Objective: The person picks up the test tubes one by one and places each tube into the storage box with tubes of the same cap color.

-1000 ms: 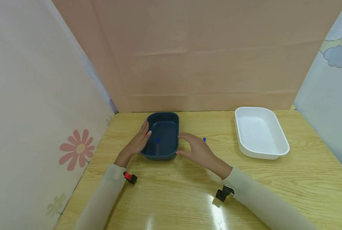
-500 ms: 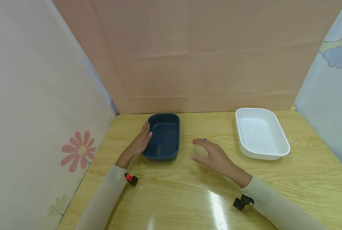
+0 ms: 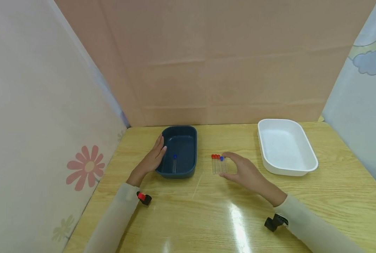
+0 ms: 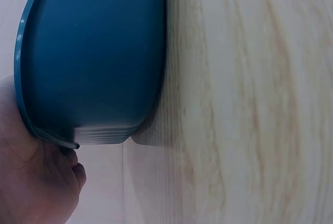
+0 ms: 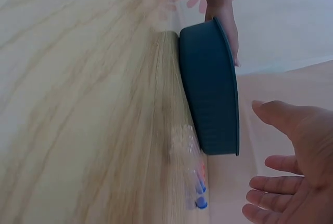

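A dark blue tray (image 3: 190,172) stands on the table's left half, with a blue-capped clear tube (image 3: 175,163) lying inside. My left hand (image 3: 152,157) holds its left rim, thumb over the edge and fingers outside, as the left wrist view also shows. Right of the tray lies a row of clear tubes (image 3: 218,167) with red caps (image 3: 215,156) and a blue cap (image 3: 221,159). In the right wrist view two blue caps (image 5: 201,202) show there. My right hand (image 3: 245,173) hovers beside the row's right end, thumb and forefinger spread apart, nothing between them.
A white tray (image 3: 290,172) stands at the right back of the wooden table (image 3: 191,218). A plain pinkish-brown backdrop (image 3: 207,70) rises behind, and a flower-printed wall (image 3: 42,133) closes the left side.
My right hand has moved right, from the dark blue tray's right rim to the tubes' right end, uncovering the red caps. The left hand stays on the tray.
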`<state>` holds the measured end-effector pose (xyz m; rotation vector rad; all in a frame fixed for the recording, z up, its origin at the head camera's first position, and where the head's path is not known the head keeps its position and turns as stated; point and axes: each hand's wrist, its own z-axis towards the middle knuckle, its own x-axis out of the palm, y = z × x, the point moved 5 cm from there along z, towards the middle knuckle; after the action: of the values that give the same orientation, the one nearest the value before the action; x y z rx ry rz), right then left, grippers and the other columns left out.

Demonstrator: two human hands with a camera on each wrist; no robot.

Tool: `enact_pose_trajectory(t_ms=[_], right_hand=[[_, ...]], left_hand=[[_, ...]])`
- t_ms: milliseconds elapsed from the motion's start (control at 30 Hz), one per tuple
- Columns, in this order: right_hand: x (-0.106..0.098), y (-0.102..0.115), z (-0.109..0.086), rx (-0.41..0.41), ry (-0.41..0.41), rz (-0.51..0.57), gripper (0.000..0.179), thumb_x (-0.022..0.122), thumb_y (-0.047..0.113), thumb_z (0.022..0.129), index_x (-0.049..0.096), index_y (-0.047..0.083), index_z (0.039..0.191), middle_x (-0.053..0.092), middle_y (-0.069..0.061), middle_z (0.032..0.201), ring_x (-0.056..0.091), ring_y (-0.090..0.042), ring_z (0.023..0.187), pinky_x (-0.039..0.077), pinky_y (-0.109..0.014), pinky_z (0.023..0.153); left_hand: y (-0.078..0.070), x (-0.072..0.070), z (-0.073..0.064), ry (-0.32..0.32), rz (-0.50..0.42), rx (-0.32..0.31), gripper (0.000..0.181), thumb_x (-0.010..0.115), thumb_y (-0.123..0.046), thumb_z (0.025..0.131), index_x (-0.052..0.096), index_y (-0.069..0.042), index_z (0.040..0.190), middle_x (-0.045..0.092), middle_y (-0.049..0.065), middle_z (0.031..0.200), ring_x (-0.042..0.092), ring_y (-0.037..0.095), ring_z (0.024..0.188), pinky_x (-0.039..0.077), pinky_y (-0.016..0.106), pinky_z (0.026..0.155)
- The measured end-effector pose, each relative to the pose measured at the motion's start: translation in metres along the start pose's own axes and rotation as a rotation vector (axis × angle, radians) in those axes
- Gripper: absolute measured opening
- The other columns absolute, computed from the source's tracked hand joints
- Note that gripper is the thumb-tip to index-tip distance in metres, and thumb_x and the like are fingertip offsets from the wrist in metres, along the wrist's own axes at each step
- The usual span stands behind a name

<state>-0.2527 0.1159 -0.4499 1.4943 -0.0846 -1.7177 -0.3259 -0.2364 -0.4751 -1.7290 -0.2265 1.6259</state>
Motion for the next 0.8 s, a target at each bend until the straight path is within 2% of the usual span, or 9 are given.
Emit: enact_pose_trajectory(t_ms=[167, 500, 633, 800], right_hand=[[-0.001, -0.015, 0.003, 0.02, 0.046, -0.021, 0.078, 0.086, 0.032, 0.084, 0.05, -0.004, 0.143, 0.053, -0.025, 0.145, 0.053, -0.045, 0.13, 0.044, -0.058, 0.104], [0.001, -0.029, 0.007, 0.079, 0.177, -0.015, 0.093, 0.085, 0.041, 0.083, 0.039, -0.002, 0.152, 0.042, -0.024, 0.154, 0.044, -0.045, 0.138, 0.039, -0.06, 0.108], [0.003, -0.032, 0.011, 0.064, 0.193, -0.041, 0.097, 0.087, 0.039, 0.081, 0.038, -0.005, 0.151, 0.042, -0.027, 0.153, 0.045, -0.047, 0.136, 0.04, -0.06, 0.108], [0.006, -0.037, 0.016, 0.046, 0.209, -0.065, 0.098, 0.089, 0.035, 0.078, 0.039, -0.011, 0.149, 0.041, -0.031, 0.152, 0.045, -0.048, 0.136, 0.041, -0.058, 0.108]], left_hand=[[0.002, 0.002, -0.001, -0.005, 0.011, -0.002, 0.067, 0.019, -0.042, 0.113, -0.001, 0.001, 0.161, -0.014, 0.008, 0.169, -0.002, 0.037, 0.155, 0.01, 0.055, 0.122], [0.002, 0.001, -0.001, -0.002, -0.004, -0.009, 0.067, 0.02, -0.042, 0.113, -0.001, 0.0, 0.161, -0.014, 0.006, 0.169, -0.005, 0.031, 0.155, 0.008, 0.054, 0.123], [0.002, 0.0, 0.0, 0.0, -0.008, -0.014, 0.067, 0.02, -0.043, 0.113, -0.002, -0.001, 0.161, -0.015, 0.004, 0.169, -0.006, 0.028, 0.156, 0.008, 0.052, 0.123], [0.001, 0.0, 0.0, -0.001, 0.001, -0.01, 0.067, 0.019, -0.042, 0.113, -0.002, 0.0, 0.161, -0.014, 0.007, 0.169, -0.004, 0.032, 0.155, 0.009, 0.055, 0.123]])
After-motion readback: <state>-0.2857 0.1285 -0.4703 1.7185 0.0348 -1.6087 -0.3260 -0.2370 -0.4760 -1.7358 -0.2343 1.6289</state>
